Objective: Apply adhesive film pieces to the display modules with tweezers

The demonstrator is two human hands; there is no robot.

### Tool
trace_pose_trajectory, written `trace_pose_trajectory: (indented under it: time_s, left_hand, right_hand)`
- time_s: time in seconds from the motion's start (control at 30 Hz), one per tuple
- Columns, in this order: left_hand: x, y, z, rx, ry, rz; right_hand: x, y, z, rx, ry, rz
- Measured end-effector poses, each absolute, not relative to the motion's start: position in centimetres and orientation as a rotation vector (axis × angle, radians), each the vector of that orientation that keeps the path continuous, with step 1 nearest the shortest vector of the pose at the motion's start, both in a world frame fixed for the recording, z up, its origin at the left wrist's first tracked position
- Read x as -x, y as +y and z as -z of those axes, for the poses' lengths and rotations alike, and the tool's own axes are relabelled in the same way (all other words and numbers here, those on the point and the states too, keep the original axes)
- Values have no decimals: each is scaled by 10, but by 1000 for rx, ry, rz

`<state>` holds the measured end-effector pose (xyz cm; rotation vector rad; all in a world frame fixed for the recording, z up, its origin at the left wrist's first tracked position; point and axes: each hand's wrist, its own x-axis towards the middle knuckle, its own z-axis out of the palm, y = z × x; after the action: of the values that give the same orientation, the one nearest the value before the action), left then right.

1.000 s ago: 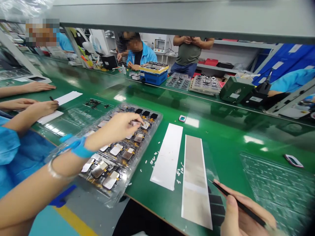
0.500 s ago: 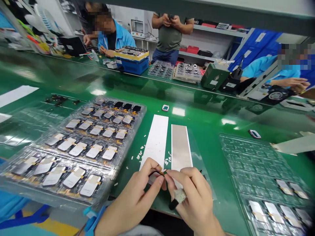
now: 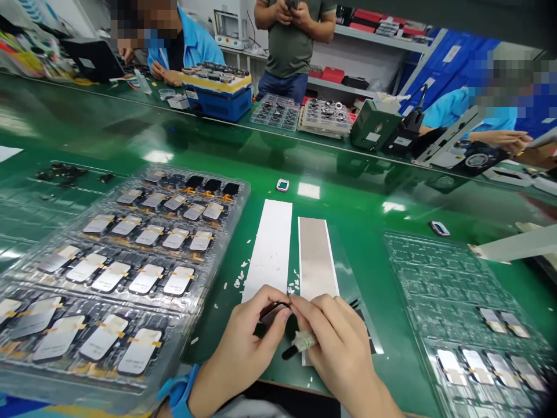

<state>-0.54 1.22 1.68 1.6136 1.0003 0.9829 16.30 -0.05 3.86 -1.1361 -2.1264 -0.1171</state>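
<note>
My left hand (image 3: 250, 331) is closed around a small dark-edged display module (image 3: 270, 312), held above the lower end of a white paper strip (image 3: 272, 244). The fingers cover most of it. My right hand (image 3: 335, 342) pinches at the module's near corner, its fingertips meeting my left ones; what lies between them is too small to make out. Tucked in the same right hand are black tweezers (image 3: 289, 352) with pale tape wrapped around them; two thin dark prongs show beyond the knuckles. Beside the white strip lies a grey-brown strip with white edges (image 3: 317, 249).
At left stands a clear tray (image 3: 241, 203) with rows of display modules. Another clear tray (image 3: 400, 273) at right holds several modules. Small white scraps (image 3: 238, 283) lie by the strips. Two small framed parts, one here (image 3: 282, 184), lie farther back. Co-workers sit beyond the bench shelf.
The view has shifted slightly, so the trays and strips sit a little further left. Both hands stay together at the module; the tweezers in my right hand have tilted a little.
</note>
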Motion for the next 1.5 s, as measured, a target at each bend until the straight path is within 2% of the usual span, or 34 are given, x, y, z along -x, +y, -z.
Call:
trace_pose_trajectory:
  time_s: [0.2, 0.67, 1.03, 1.27, 1.5]
  left_hand:
    - [5, 13, -18, -1696, 1023, -978]
    - [7, 12, -10, -1585, 1064, -943]
    - [6, 14, -7, -1724, 1129, -914]
    - [4, 14, -10, -1699, 1150, -895]
    - [3, 13, -11, -1600, 1151, -900]
  right_hand:
    - [-162, 3, -37, 1163, -2181, 104]
    - [-171, 7, -35, 1210, -2125, -331]
    - [-171, 8, -29, 1209, -2121, -295]
    - [-166, 4, -17, 1239, -2108, -159]
    - [-165, 8, -23, 1294, -1930, -339]
